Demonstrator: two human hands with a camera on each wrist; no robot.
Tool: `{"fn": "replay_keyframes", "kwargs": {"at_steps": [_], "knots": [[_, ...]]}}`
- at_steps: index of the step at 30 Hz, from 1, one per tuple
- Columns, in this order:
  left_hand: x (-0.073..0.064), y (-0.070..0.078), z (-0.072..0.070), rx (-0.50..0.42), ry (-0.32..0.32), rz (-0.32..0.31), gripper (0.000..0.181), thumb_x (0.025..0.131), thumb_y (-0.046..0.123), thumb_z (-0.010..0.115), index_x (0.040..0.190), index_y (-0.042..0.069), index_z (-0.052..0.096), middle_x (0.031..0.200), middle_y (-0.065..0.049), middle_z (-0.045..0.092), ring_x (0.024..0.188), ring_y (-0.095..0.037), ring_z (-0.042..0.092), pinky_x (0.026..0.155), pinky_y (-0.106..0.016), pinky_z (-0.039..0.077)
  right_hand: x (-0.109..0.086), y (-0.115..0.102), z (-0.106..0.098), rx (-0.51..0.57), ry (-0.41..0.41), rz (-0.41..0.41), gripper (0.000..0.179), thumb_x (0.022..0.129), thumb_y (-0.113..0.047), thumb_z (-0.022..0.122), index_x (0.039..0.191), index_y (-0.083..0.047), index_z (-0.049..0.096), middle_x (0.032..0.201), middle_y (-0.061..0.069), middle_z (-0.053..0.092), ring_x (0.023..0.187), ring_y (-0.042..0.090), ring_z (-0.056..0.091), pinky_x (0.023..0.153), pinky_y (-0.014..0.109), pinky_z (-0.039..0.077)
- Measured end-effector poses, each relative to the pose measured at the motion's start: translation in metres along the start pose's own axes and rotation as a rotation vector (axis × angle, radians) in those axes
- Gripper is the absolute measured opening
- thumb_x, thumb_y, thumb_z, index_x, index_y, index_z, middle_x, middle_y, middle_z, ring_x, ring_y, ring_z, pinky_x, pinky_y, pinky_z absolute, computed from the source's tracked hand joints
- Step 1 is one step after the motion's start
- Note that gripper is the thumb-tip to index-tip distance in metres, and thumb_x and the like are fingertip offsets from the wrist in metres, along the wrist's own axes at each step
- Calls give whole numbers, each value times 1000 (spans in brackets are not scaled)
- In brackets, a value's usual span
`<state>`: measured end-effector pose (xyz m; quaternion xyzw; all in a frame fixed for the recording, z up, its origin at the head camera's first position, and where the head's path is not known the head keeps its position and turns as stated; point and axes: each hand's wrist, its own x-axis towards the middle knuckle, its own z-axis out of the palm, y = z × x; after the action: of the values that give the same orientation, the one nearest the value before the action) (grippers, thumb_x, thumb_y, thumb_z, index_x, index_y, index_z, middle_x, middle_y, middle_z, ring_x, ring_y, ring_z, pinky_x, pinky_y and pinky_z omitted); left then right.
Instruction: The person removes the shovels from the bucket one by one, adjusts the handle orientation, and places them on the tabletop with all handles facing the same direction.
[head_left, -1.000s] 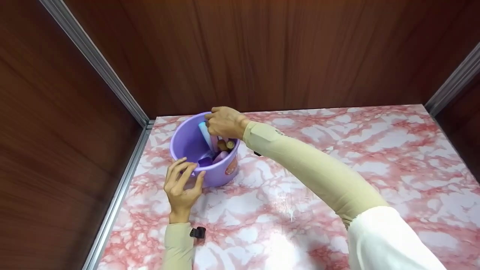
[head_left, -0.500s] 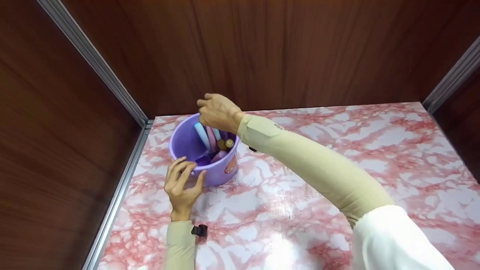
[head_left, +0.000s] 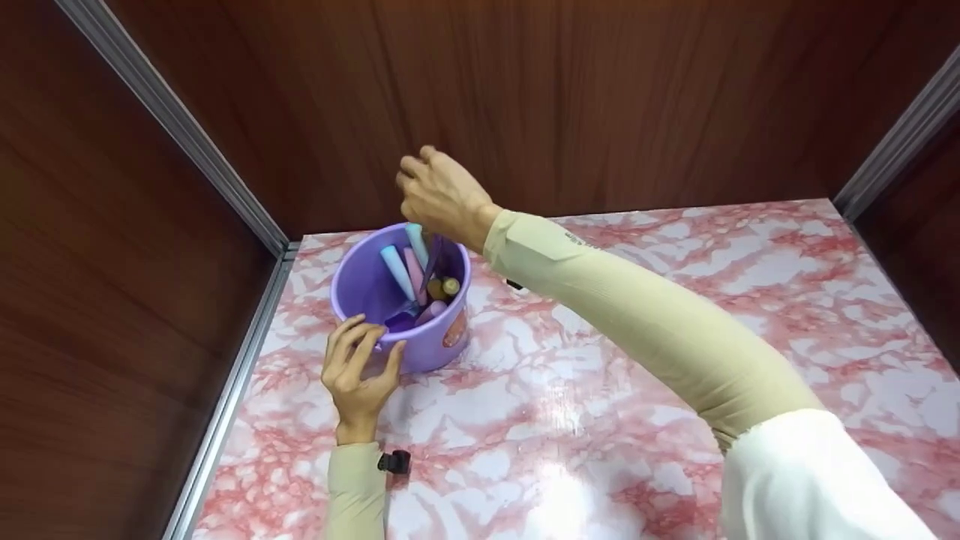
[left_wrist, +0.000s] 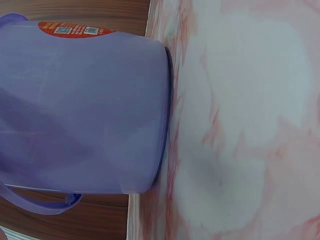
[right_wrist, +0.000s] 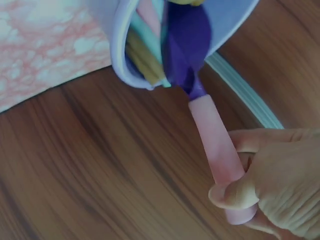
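A light purple bucket [head_left: 424, 352] stands upright at the back left of the marbled table. My left hand [head_left: 360, 375] grips its near rim, fingers over the edge and thumb outside. Above the far side of the bucket, my right hand [head_left: 442, 199] holds a toy shovel [right_wrist: 215, 142] by its pink handle. The purple blade [right_wrist: 187, 45] still overlaps the bucket opening in the right wrist view. Inside the bucket lean a light blue handle [head_left: 397, 271], a pink handle [head_left: 415, 274] and a teal handle [head_left: 417, 244], beside round wooden ends [head_left: 450, 286].
A brown wood-grain panel [head_left: 637, 105] rises behind the table, and another [head_left: 112, 285] stands along the left side with a metal strip [head_left: 232, 412] at its foot. The bucket's carrying handle [left_wrist: 45, 202] hangs along its side.
My right hand has risen from inside the bucket to above its far rim, drawing the toy shovel upward. My left hand has stayed on the near rim.
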<state>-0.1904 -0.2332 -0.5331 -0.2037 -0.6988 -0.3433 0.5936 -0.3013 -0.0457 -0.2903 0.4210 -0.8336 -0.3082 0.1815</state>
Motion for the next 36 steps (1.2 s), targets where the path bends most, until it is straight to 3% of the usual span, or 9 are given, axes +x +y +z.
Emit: {"fn": "replay_keyframes", "kwargs": {"at_steps": [5,8,12,14,17,20,24,28,36], "knots": [[1,-1,-4,-3,5,-3,33,87,29,90,93,-2,82,91,-18,77,98,-48,72,101,-41,60,-8,6,-1,5,-12,82,32,110,-12,49,117,-14,79,122,12,68,118,33,59,106,48,52],[1,-1,-5,-6,10,-9,33,87,29,90,93,-2,82,91,-19,77,98,-48,72,101,-41,60,-14,13,0,28,-28,116,27,109,-27,56,116,-14,79,118,12,72,114,34,61,101,48,54],[6,4,-6,-2,18,-12,32,86,27,90,92,-3,81,89,-20,77,96,-49,71,101,-42,60,-24,24,3,83,-42,159,42,99,-51,65,111,-14,80,109,9,78,101,31,67,89,43,58],[10,7,-6,2,21,-7,32,86,27,90,92,-4,81,88,-20,76,95,-50,71,101,-43,61,-30,30,7,136,-45,185,43,97,-53,64,108,-14,81,105,9,79,94,30,71,81,41,61],[15,14,-5,-1,30,-3,33,86,26,90,90,-6,80,87,-21,76,93,-51,71,100,-44,61,-42,37,13,199,-48,211,34,99,-43,65,105,-14,81,103,11,79,86,31,74,73,43,64],[19,20,-6,-5,41,2,33,87,25,89,89,-6,80,86,-22,75,91,-51,70,100,-43,61,-57,41,23,228,-34,222,15,102,-19,68,100,-13,82,98,12,79,80,33,75,68,45,64],[21,24,-6,-7,47,0,34,87,25,89,88,-7,79,85,-23,75,90,-52,70,99,-42,60,-78,43,39,288,9,242,21,93,5,67,90,-11,79,90,12,78,73,34,73,65,47,62],[22,26,-5,-7,45,-11,35,87,26,89,88,-8,79,85,-23,75,91,-52,70,98,-42,60,-97,44,52,405,-10,256,25,86,10,64,88,-11,77,88,13,77,70,36,70,63,51,61],[24,30,-3,-11,63,-26,33,85,23,90,88,-8,79,86,-25,74,92,-53,69,98,-43,60,-119,41,70,797,-221,303,31,81,-5,78,111,-16,78,100,7,76,85,31,67,75,53,58]]}}
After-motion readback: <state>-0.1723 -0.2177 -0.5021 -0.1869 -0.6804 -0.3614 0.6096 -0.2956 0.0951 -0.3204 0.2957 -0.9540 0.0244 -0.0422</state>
